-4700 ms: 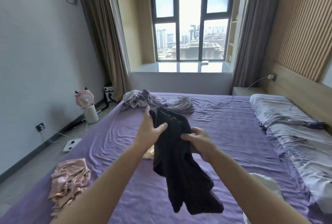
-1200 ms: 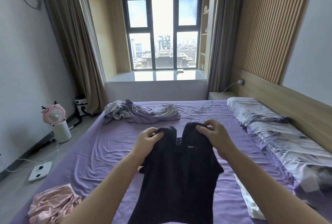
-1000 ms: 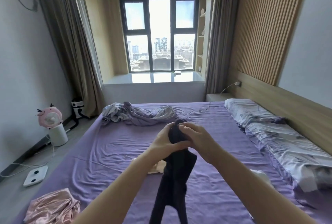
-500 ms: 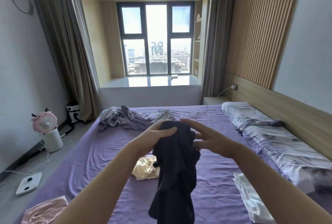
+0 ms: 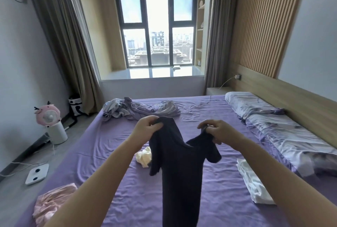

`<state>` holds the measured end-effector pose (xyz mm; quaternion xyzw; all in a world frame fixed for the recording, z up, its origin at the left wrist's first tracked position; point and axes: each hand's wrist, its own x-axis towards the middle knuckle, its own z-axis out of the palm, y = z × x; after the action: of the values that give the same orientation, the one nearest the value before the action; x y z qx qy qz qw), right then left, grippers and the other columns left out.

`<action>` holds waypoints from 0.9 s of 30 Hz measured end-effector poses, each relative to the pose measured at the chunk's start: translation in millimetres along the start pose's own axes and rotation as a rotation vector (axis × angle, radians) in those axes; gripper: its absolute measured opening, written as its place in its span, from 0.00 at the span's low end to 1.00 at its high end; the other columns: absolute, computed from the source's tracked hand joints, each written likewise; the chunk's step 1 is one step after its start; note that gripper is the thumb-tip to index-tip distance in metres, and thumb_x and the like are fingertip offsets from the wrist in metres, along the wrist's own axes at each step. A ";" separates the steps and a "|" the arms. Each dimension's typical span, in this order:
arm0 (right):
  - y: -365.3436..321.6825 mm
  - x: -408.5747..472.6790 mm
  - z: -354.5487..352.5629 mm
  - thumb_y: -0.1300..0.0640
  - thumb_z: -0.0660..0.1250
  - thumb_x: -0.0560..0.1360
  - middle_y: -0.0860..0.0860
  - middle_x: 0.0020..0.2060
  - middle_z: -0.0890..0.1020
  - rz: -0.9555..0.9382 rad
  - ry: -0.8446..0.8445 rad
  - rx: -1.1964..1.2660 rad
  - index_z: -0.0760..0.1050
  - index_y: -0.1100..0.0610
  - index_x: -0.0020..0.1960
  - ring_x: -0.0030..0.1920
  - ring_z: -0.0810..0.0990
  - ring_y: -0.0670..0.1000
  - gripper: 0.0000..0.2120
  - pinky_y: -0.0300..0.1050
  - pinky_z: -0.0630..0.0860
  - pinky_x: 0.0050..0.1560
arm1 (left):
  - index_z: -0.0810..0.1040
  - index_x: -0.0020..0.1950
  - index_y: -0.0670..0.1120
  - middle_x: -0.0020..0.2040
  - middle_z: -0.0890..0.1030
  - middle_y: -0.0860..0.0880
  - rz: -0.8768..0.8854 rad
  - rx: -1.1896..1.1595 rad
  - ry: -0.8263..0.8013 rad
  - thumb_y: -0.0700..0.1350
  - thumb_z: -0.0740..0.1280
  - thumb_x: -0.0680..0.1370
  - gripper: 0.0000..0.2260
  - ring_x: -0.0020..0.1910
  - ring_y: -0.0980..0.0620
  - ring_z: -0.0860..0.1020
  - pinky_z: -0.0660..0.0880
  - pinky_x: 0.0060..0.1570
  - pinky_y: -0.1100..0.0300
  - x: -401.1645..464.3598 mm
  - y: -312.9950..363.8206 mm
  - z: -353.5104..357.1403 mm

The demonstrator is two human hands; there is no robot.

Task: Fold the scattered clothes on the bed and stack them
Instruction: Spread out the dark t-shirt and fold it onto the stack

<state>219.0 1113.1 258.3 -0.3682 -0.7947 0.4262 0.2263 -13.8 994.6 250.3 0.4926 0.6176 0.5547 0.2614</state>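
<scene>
The dark shirt (image 5: 180, 170) hangs at the frame's centre above the purple bed (image 5: 113, 146), neck up, hem down, its length running top to bottom. The left hand (image 5: 148, 126) pinches one shoulder and the right hand (image 5: 218, 132) pinches the other. Half a second ago it drooped bunched in the left hand; now it is spread open between both.

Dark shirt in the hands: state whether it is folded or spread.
Spread, not folded. The dark shirt hangs open by its shoulders, pinched by the left hand and right hand, both short sleeves out.
</scene>
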 end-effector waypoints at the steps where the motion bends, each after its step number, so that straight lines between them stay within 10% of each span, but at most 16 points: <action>1: 2.2 -3.3 -2.7 0.66 0.59 0.73 0.49 0.22 0.74 0.054 -0.036 0.013 0.78 0.60 0.49 0.21 0.73 0.48 0.11 0.37 0.66 0.24 | 0.80 0.50 0.42 0.39 0.81 0.53 0.011 0.023 0.015 0.32 0.65 0.76 0.08 0.34 0.65 0.78 0.73 0.37 0.73 -1.6 0.6 0.2; 6: 15.8 -24.3 -18.8 0.64 0.62 0.69 0.53 0.42 0.85 0.153 -0.238 -0.072 0.72 0.61 0.53 0.37 0.84 0.47 0.13 0.38 0.69 0.32 | 0.80 0.50 0.40 0.40 0.80 0.50 0.053 0.105 0.113 0.35 0.66 0.77 0.04 0.37 0.57 0.76 0.73 0.38 0.70 -11.7 3.9 -0.6; 14: 41.5 -50.5 -37.1 0.53 0.73 0.70 0.48 0.33 0.74 -0.066 0.095 -0.284 0.73 0.53 0.34 0.35 0.72 0.47 0.10 0.39 0.66 0.37 | 0.81 0.44 0.47 0.36 0.80 0.51 0.085 0.182 0.180 0.41 0.69 0.76 0.03 0.37 0.55 0.75 0.72 0.41 0.64 -41.8 1.9 5.3; 27: 68.3 -111.8 -31.3 0.48 0.70 0.73 0.47 0.31 0.77 -0.250 0.311 -0.257 0.70 0.52 0.42 0.33 0.76 0.49 0.11 0.36 0.68 0.34 | 0.77 0.50 0.48 0.44 0.79 0.55 0.060 0.407 0.262 0.45 0.62 0.80 0.05 0.44 0.65 0.75 0.66 0.43 0.76 -113.9 -0.5 27.7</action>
<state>336.9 1067.0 212.2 -0.3542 -0.8373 0.2284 0.3484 53.1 904.2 217.5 0.4771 0.7304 0.4852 0.0580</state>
